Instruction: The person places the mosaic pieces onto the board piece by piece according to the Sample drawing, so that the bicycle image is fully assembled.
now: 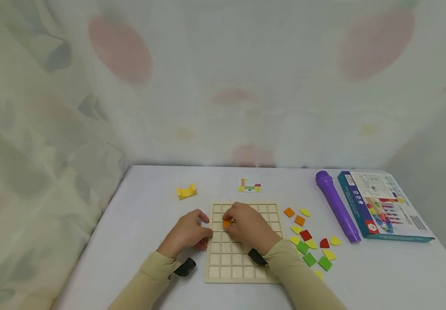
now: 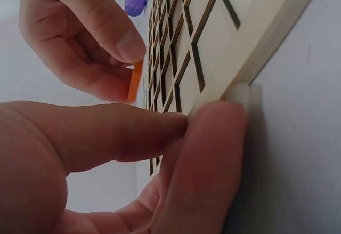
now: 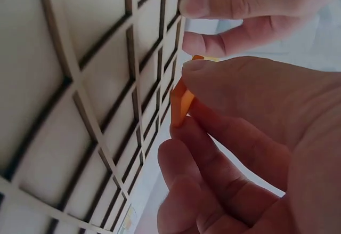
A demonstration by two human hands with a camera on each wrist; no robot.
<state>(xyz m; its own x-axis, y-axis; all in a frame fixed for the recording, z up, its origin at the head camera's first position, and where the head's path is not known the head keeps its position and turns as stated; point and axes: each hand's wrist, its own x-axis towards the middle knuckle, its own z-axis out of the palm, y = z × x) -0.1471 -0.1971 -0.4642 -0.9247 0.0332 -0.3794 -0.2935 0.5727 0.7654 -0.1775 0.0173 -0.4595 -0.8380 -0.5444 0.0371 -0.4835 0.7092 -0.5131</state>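
Note:
A pale wooden grid board [image 1: 226, 259] lies on the white table, divided into square cells. My left hand [image 1: 189, 232] grips its left edge between thumb and fingers, clearest in the left wrist view. Over the board's upper left cells, my right hand [image 1: 249, 224] pinches a square orange tile [image 3: 182, 103] by its edges. The tile is tilted and close above the grid in the right wrist view. Behind the board is a small pattern card [image 1: 249, 183] with coloured shapes. Loose tiles lie to the board's right, among them a green square [image 1: 309, 259] and a red square [image 1: 306, 235].
Two more orange tiles, one of them an orange square [image 1: 289, 212], and several yellow pieces lie in that scatter. Farther right are a purple stick [image 1: 337, 206] with a knobbed end and a printed box [image 1: 391, 211]. A yellow curved block [image 1: 186, 192] stands at back left.

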